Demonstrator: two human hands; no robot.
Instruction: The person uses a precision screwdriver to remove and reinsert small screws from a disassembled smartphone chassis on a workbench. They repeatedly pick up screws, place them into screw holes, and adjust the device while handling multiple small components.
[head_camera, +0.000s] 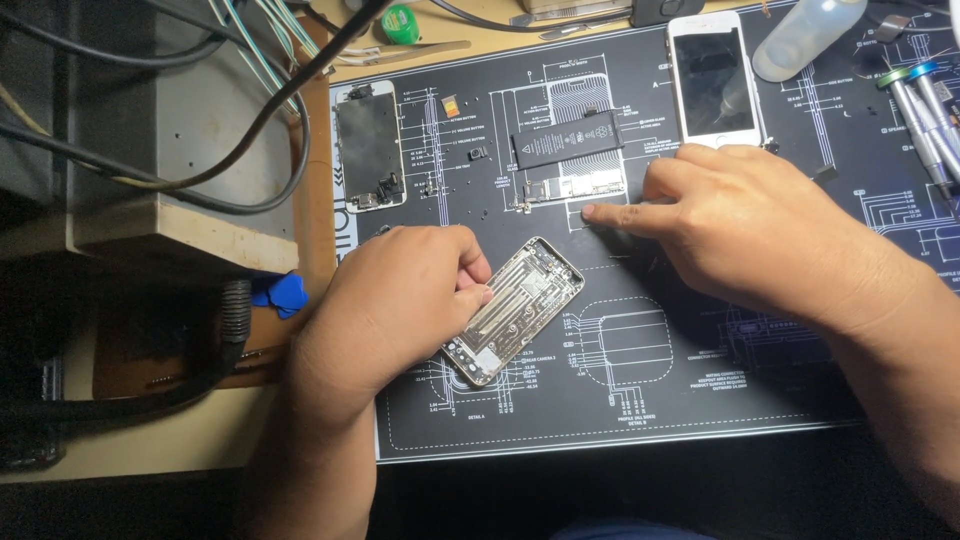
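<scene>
Down on the dark printed repair mat (700, 400) covering the tabletop, the left hand (400, 300) pinches the gutted silver metal phone housing (515, 310) by its edge; its shell holds only bare brackets. Beside it, the right hand (760, 235) presses its extended forefinger onto the mat, near the black rectangular battery (567, 138).

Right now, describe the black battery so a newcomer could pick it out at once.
Start at the dark repair mat printed with white diagrams. On its upper middle, left of the white phone and above the right hand and its pointing fingertip, lies the battery. It is the only flat, plain black rectangle there, slightly tilted, unlike the silvery gutted phone shell held by the left hand.
</scene>
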